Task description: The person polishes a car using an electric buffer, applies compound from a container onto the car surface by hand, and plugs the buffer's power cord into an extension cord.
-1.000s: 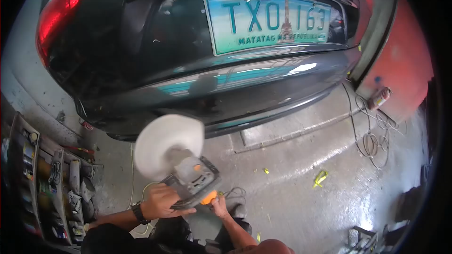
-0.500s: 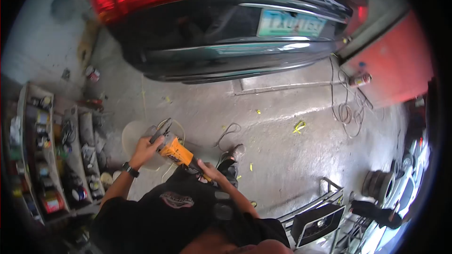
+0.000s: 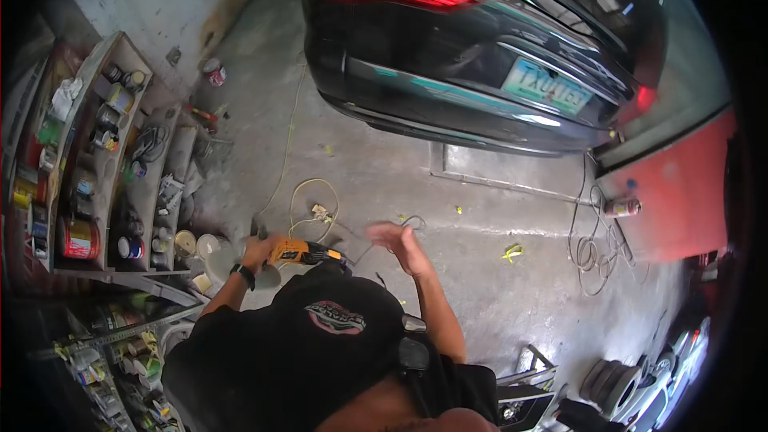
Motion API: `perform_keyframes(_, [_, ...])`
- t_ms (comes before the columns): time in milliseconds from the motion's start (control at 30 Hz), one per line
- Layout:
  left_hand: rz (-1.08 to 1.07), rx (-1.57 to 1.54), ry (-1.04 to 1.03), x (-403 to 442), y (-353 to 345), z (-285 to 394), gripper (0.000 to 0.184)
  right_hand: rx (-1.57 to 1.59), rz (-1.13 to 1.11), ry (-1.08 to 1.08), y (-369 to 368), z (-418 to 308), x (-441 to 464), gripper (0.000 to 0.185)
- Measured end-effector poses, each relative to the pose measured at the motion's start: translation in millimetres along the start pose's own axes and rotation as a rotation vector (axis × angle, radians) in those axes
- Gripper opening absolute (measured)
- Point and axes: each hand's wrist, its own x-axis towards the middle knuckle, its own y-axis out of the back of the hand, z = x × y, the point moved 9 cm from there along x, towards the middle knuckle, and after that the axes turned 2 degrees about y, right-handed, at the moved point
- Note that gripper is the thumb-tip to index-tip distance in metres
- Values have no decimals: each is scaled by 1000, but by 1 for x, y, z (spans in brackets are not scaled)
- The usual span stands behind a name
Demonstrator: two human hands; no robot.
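Observation:
My left hand (image 3: 258,252), with a dark watch at its wrist, is closed on the front end of a yellow-and-black power polisher (image 3: 300,252). The tool lies sideways before my dark shirt, its round pale pad (image 3: 260,274) on the left, partly hidden by my arm. To the right of the tool's black rear end, my right hand (image 3: 398,246) is raised in the air, fingers apart and slightly blurred, touching nothing. A yellow cord (image 3: 315,182) loops on the floor beyond the tool.
A dark car (image 3: 448,72) with a red tail light stands ahead. Shelves of cans (image 3: 100,168) line the left. Coiled cable (image 3: 590,252) lies near a red panel (image 3: 672,192) at the right. A wheel (image 3: 612,384) and metal frame are at the lower right.
My view has swung left and down, away from the car. My right hand has let go of the polisher's rear end and moved off to the right; the left keeps its hold.

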Motion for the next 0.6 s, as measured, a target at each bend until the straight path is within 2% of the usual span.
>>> perform_keyframes(133, [51, 1, 48, 6, 10, -75, 31, 91, -322, 455, -84, -136, -57, 109])
perform_keyframes(200, [54, 116, 42, 16, 28, -116, 38, 48, -500, 645, -126, -186, -110, 115])
perform_keyframes(267, [31, 182, 41, 18, 35, -149, 44, 115, -445, 745, -157, -245, -166, 112])
perform_keyframes(300, [34, 173, 46, 13, 37, -159, 46, 202, -498, 821, -165, -254, -191, 119])
perform_keyframes(367, [34, 211, 79, 7, 46, -177, 38, 330, -571, 979, -176, -273, -236, 127])
perform_keyframes(467, [23, 304, 111, -13, 49, -185, 27, 400, -580, 1150, -183, -289, -292, 123])
perform_keyframes(533, [-32, 383, 73, -34, 28, -173, 20, 405, -583, 1221, -186, -290, -319, 121])
perform_keyframes(600, [-186, 397, -47, -76, -26, -145, 12, 405, -570, 1272, -188, -287, -343, 120])
